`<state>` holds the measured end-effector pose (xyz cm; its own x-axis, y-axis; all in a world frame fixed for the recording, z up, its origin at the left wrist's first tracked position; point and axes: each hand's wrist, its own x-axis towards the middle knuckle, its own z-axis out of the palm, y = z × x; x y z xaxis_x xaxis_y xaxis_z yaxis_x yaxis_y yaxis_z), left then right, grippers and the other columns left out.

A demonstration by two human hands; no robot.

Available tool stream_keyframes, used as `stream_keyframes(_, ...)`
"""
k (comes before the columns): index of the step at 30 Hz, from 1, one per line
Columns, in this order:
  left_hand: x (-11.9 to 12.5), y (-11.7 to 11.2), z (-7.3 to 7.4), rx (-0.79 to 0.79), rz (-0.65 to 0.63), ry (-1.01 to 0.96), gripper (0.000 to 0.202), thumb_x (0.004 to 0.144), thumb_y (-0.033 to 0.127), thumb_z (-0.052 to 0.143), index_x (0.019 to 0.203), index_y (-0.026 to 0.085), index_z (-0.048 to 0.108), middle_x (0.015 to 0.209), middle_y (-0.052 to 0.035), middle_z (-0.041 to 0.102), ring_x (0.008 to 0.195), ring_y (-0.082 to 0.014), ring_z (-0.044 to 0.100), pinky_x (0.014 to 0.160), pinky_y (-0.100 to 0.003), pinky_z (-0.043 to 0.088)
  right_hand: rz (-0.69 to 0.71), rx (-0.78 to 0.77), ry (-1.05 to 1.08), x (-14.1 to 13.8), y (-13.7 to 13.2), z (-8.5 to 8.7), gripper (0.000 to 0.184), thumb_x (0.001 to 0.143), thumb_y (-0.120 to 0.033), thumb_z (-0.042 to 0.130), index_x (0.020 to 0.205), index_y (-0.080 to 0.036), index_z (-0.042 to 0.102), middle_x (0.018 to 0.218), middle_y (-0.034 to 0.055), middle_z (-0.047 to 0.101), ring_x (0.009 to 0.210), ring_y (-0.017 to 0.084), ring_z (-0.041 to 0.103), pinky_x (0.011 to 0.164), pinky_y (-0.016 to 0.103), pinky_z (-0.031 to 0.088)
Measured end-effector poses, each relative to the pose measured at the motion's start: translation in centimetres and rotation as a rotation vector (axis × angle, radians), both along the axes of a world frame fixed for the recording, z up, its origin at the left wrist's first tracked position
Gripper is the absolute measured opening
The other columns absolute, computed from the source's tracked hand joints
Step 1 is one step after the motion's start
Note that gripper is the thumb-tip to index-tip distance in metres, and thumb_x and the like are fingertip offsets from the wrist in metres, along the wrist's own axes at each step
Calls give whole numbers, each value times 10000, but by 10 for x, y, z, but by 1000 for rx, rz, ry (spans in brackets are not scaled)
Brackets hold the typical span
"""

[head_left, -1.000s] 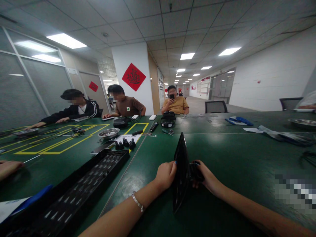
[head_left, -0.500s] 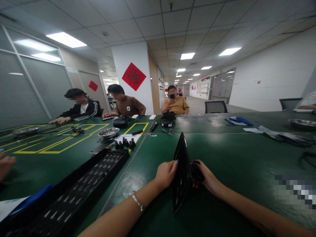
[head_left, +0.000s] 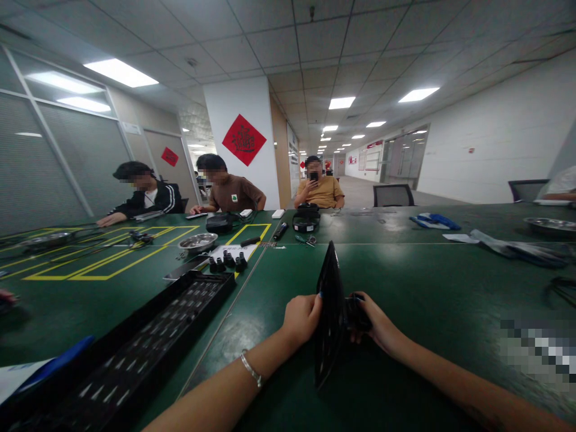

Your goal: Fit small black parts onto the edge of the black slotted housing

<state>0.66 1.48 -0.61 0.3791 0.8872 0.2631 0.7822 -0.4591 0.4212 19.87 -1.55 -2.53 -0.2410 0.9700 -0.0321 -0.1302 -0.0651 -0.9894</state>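
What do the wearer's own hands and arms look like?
No gloves or sleeves show on either arm. The left hand has a bluish thumbnail, and a silvery bracelet circles that wrist. No jewellery shows on the right hand.

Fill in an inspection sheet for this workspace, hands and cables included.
Surface: green table with yellow tape lines at left.
Job's things: black panel, roughly upright; black part at its right, details too dark.
Clutter: black tray, metal bowl and black caps, left of the panel.
Hands: left hand grips the panel; right hand grips the black part.
Cables: dark cables at left and at the right edge.
Surroundings: people seated across the table; mesh chair beyond.
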Motion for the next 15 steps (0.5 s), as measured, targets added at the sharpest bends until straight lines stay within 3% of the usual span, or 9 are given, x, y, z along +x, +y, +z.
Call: stream_keyframes(15,-1,0,0,51,-23,-39,370,900,345,254,686,179,507,658,-27,567,638,-159,535,557,-246,264,-20,2,22,0,2,-5,425,788,-528,407,1049,-198,351,647,-7,607,471,160,599,403,242,408)
